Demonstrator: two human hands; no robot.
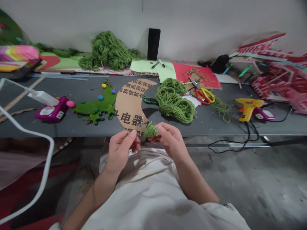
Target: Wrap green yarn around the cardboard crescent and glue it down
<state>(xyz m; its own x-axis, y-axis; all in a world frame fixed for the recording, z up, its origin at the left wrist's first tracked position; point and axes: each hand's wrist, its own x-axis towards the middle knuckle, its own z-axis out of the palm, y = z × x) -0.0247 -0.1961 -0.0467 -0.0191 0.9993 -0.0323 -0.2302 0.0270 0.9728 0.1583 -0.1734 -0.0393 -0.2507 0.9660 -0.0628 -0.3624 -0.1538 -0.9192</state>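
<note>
Between my hands is a crescent-shaped piece of cardboard [129, 103] printed with black characters. Green yarn [151, 130] is wound around its lower right tip. With thumb and fingers, my left hand [122, 145] pinches the cardboard's lower edge. My right hand [171, 140] is closed on the yarn-wrapped tip; its fingertips are partly hidden behind it. Just beyond the crescent lies a loose skein of green yarn [176, 100]. A green-handled tool [149, 100] rests between the skein and the cardboard, partly covered.
Left of the cardboard lies a green felt shape with pompoms [96, 107], beside a purple device [51, 110]. Scissors [202, 92] and a yellow glue gun [248, 107] lie to the right, its black cord hanging over the edge. A phone [153, 44] leans on the wall near a yarn heap [110, 49].
</note>
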